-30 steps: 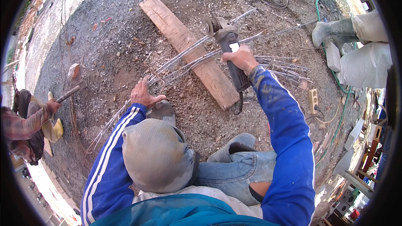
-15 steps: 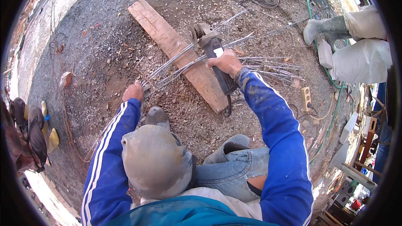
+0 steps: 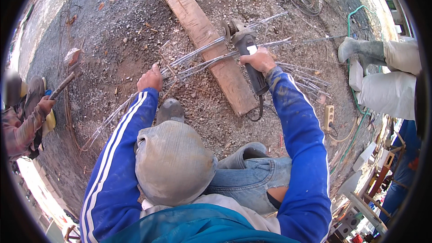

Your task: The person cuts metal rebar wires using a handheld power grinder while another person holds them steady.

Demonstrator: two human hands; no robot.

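Over gravelly ground [image 3: 117, 63], left fingers [image 3: 147, 79] curl closed around metal rods [image 3: 193, 54], right fingers [image 3: 247, 58] around an angle grinder [image 3: 245, 40].

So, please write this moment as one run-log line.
left grip: closed on rods | right grip: holding grinder | rods: across plank | disc: near rods, contact unclear

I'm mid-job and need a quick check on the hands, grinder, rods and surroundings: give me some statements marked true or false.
1. The right hand holds the angle grinder. True.
2. The metal rods lie across the wooden plank. True.
3. The left hand grips the wooden plank. False: the left hand is closed around the metal rods.
4. The socket strip lies left of the angle grinder. False: the socket strip is to its right.
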